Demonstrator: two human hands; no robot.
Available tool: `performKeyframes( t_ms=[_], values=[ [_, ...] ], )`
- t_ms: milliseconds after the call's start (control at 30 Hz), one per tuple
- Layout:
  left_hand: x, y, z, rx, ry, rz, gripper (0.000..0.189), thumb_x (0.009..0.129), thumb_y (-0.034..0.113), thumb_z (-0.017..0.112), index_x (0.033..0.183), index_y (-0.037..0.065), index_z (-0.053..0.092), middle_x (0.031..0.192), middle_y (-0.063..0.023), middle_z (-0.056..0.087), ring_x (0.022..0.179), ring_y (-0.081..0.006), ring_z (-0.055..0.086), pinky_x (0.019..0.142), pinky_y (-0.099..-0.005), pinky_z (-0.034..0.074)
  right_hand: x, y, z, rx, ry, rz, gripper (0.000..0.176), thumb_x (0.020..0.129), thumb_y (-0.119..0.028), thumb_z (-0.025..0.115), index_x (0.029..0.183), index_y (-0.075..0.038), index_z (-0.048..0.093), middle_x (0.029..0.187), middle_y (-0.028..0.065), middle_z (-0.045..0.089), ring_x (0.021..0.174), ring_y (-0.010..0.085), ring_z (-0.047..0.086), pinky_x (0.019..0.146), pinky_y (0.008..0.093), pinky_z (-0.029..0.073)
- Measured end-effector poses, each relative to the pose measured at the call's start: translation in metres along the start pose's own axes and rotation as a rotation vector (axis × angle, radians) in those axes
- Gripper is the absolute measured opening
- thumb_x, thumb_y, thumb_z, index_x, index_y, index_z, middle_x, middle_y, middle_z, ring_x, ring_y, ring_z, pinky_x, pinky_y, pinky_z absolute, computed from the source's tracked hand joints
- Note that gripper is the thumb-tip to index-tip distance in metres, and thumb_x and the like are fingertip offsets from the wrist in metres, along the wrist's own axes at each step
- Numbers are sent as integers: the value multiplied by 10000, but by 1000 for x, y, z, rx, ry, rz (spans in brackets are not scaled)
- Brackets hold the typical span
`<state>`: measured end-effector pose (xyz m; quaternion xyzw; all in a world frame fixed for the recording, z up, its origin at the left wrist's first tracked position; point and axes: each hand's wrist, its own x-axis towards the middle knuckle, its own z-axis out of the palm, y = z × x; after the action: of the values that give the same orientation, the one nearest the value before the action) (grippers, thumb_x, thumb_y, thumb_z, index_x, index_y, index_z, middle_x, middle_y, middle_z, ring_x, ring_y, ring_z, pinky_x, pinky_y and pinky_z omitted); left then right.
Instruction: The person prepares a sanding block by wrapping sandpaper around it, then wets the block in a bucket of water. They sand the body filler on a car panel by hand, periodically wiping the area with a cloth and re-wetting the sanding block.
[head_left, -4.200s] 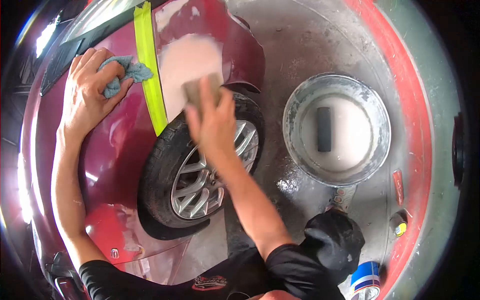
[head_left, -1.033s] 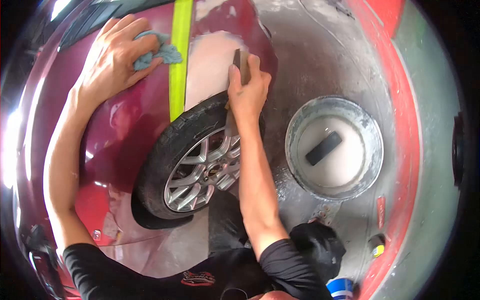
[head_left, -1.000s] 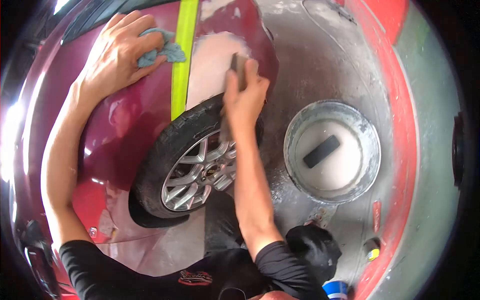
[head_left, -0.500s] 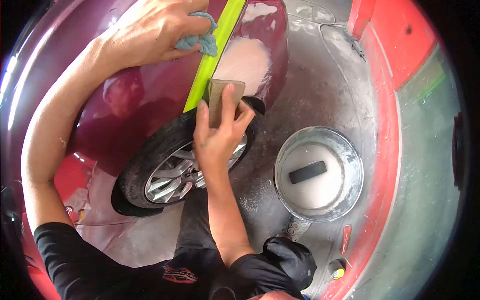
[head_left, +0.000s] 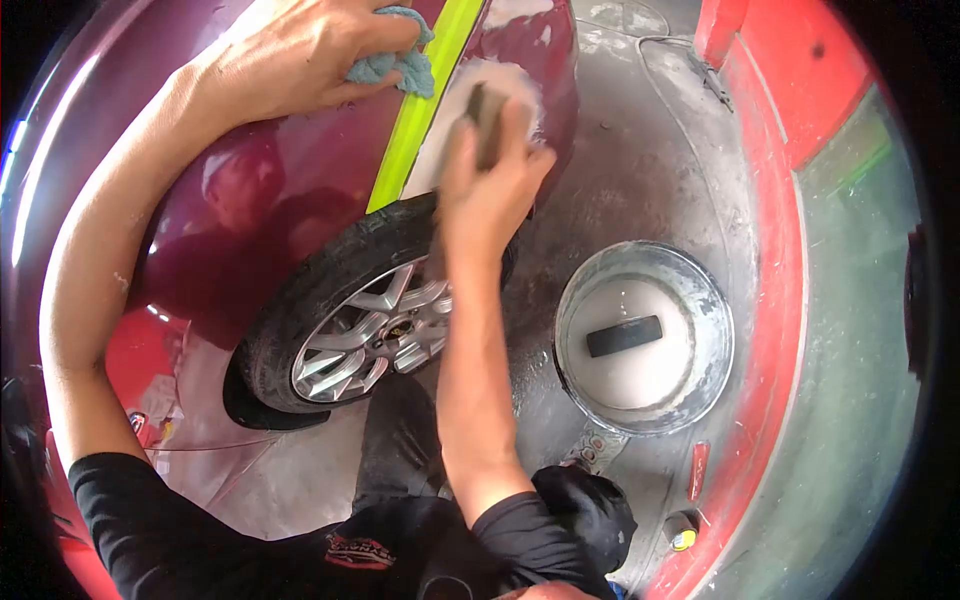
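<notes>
My left hand [head_left: 310, 62] rests high on the maroon car panel [head_left: 235, 185], its fingers closed on a crumpled blue-green cloth [head_left: 405, 68]. That cloth lies against a strip of bright yellow-green tape [head_left: 408, 140] running down the panel. My right hand [head_left: 492, 205], smeared by motion, grips a brownish sanding block [head_left: 486, 118] between thumb and fingers. The block is over a pale sanded patch [head_left: 452, 105] just right of the tape, above the wheel arch. Below my hands is the tyre [head_left: 275, 320] with its silver spoked rim [head_left: 345, 340].
A grey bucket [head_left: 722, 335] of milky liquid stands on the floor to the right, a black block [head_left: 625, 336] inside. Near it lie a red object [head_left: 698, 472] and a small yellow-labelled container [head_left: 682, 534]. A red-and-green panel [head_left: 775, 240] borders the right side; a cable [head_left: 650, 70] crosses the floor.
My right hand has moved the sanding block up and to the right, off the tape's edge onto the pale patch. My left hand stays in nearly the same place with the cloth.
</notes>
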<state>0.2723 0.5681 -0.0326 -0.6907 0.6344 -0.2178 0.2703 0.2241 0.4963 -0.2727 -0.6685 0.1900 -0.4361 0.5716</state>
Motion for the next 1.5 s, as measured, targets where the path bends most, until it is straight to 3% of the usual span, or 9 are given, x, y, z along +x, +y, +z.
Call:
performKeyframes(
  t_ms=[267,300,467,600,800,1000,1200,1400,1500],
  values=[
    [2,-1,11,-32,50,-18,202,736,292,824,843,179,695,812,-7,550,800,-223,563,714,-394,424,-57,5,-9,-4,-21,-95,613,912,-245,745,1456,-37,554,1222,350,523,1111,507,565,965,558,471],
    [2,-3,1,27,-112,0,274,823,308,798,1016,128,725,944,-40,652,885,-220,640,793,-399,485,-38,15,-4,-2,-6,-55,615,916,-252,742,1459,-36,550,1221,348,522,1106,509,566,958,561,473],
    [-1,6,16,3,58,-21,257,770,183,838,870,67,631,1004,-90,589,979,-301,582,865,-423,464,-1,25,-6,-41,-11,108,609,951,-284,699,1473,-26,520,1232,343,518,1113,515,559,950,568,472],
    [3,6,9,-24,-50,-60,236,783,164,833,860,69,631,1011,-80,613,983,-288,603,862,-414,474,-69,-5,-11,-49,-61,-92,658,964,-296,678,1546,-71,466,1246,348,504,1108,525,547,926,552,484],
    [-1,0,18,-1,27,-5,242,775,191,837,865,83,641,917,-63,574,911,-271,582,852,-397,466,17,58,-9,-54,-21,201,571,984,-284,652,1485,-48,511,1227,316,534,1081,496,579,935,528,495],
    [3,4,16,2,39,-7,231,781,178,840,844,80,641,924,-58,597,918,-275,603,837,-405,474,-69,2,-14,-19,-62,-50,694,947,-304,696,1562,-99,451,1291,364,489,1119,521,558,931,588,488],
    [1,5,13,-1,-14,-30,220,788,173,840,863,70,661,950,-73,623,938,-286,615,845,-406,477,6,60,-12,-8,-22,221,607,956,-288,684,1481,-40,505,1249,320,528,1075,484,588,923,534,503],
    [3,4,17,-2,-21,-24,221,776,154,845,855,66,659,946,-81,626,921,-274,619,841,-414,480,-66,26,-8,-71,-6,-17,696,953,-334,695,1556,-82,454,1322,353,488,1124,515,564,920,559,515],
    [2,2,17,1,-42,-33,220,770,149,847,857,63,664,966,-81,640,924,-274,622,837,-414,478,-12,71,-8,-52,7,264,591,991,-322,645,1495,-49,502,1226,312,526,1081,470,594,895,531,521]
  ],
)
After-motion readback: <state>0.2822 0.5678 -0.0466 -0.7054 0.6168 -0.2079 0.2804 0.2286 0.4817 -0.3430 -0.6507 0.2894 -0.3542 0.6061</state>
